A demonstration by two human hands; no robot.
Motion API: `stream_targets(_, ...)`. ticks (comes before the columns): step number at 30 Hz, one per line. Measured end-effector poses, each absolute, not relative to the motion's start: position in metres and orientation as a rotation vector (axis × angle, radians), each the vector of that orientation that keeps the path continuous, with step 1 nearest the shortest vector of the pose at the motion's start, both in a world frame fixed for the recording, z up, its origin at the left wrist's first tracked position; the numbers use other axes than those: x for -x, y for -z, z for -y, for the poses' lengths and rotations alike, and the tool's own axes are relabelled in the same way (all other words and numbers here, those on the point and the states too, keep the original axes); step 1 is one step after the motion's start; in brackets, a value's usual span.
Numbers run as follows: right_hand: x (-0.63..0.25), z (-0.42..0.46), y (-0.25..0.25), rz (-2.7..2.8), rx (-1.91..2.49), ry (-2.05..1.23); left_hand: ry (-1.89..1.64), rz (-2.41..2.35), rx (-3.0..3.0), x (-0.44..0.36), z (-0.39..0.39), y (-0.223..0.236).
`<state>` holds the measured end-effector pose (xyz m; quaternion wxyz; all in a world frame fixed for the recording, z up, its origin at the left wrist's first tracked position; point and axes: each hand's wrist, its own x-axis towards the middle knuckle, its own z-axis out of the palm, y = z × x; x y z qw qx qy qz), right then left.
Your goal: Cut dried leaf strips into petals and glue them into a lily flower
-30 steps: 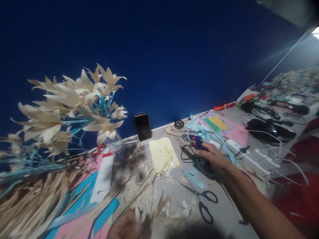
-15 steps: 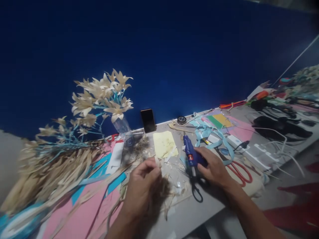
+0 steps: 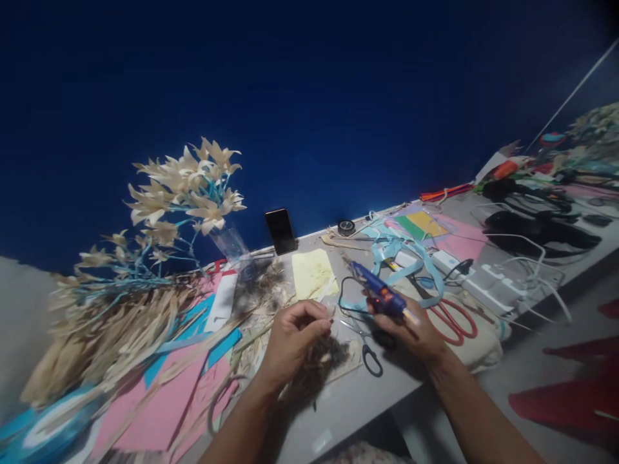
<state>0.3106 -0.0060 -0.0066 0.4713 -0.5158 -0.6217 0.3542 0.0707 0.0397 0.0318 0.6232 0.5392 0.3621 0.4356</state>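
Note:
My right hand (image 3: 411, 330) grips a blue hot glue gun (image 3: 380, 289), whose nozzle points up and left, away from me. My left hand (image 3: 300, 332) is closed in a pinch over the desk, thumb against forefinger. Something small and pale shows at its fingertips, too little to name. Between and below the hands lie scissors with dark handles (image 3: 372, 359), partly hidden near the right hand. Dry husk scraps (image 3: 261, 299) are scattered around the left hand. A yellow paper sheet (image 3: 312, 274) lies just beyond it.
A clear bottle (image 3: 231, 245) holds pale artificial flowers (image 3: 186, 187) at the left. A phone (image 3: 280, 231) leans on the blue wall. Light-blue ribbon (image 3: 438, 274), red-handled scissors (image 3: 452, 322) and a white power strip (image 3: 498, 293) lie right. Dried husks (image 3: 97, 335) and pink paper (image 3: 159, 399) cover the left.
The glue gun has turned in my right hand, from nearly upright to slanting, its nozzle further left. My left hand has shifted slightly right, still pinching. The view has shifted a little.

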Motion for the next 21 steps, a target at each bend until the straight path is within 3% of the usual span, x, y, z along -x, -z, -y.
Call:
stream_targets(4, -0.32, 0.011, 0.017, 1.356, 1.159, -0.999, -0.949, -1.003, -1.075, -0.056, -0.044, -0.015)
stream_targets(9, -0.302, 0.019, 0.006, 1.532, 1.184, -0.841, -0.986, -0.928, -0.704, -0.044, -0.04, -0.018)
stream_targets(21, -0.281, 0.037, -0.001, 1.765, 1.085, -0.791, -1.096, -0.867, -0.652, -0.05, -0.024, -0.026)
